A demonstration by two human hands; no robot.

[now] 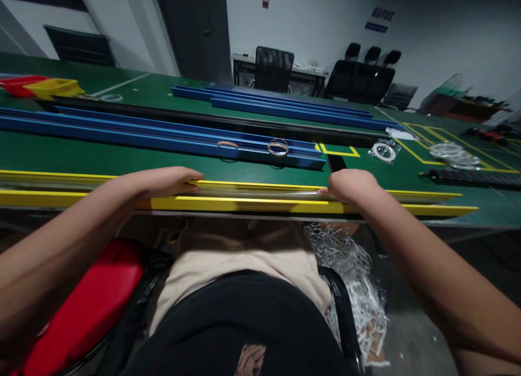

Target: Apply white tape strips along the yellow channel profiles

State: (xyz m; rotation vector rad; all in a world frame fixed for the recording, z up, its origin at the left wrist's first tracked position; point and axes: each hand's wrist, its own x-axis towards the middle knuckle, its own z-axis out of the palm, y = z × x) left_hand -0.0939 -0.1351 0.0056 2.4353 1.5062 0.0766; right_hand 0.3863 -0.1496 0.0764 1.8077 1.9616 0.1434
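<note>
Two long yellow rails lie along the near edge of the green table [61, 156]. My left hand [171, 182] rests on the rear yellow rail [260, 186], fingers curled down over it. My right hand [352, 185] is closed on the same rail further right, thumb tip showing at its left. The front yellow rail [244, 204] lies just under both hands. A clear strip seems to run along the rail between my hands.
Long blue rails [163, 137] with two tape rings [278, 147] lie behind. More blue rails [285, 106], a black rail, a tape roll [383, 151], coiled clear bands [451, 153], yellow and red bins [52, 87] sit further off. Shredded paper [354, 267] lies on the floor; chairs stand behind.
</note>
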